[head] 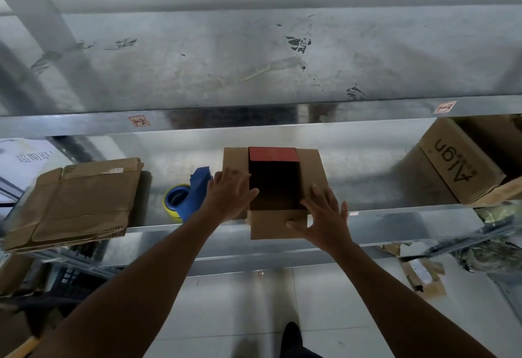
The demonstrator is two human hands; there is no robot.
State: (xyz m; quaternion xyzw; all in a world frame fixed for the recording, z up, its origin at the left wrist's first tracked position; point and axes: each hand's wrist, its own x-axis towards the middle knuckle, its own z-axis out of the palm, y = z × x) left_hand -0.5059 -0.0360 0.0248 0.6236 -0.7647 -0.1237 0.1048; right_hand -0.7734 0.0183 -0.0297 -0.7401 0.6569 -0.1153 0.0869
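Note:
A small open cardboard box (278, 226) stands on the metal shelf (381, 188), flaps spread, with a dark item and a red edge (273, 154) inside. My left hand (230, 192) lies flat on the left flap, fingers straight, thumb at the box opening. On the right flap and near corner rests my right hand (324, 216), fingers spread, thumb on the front flap. The box's near flap hangs over the shelf's front edge.
A blue tape dispenser with a yellow-rimmed roll (183, 198) sits just left of the box. Flattened cardboard boxes (76, 202) lie at the left. A larger box printed "Align" (463, 162) stands at the right. An upper shelf (254, 61) is above; tiled floor below.

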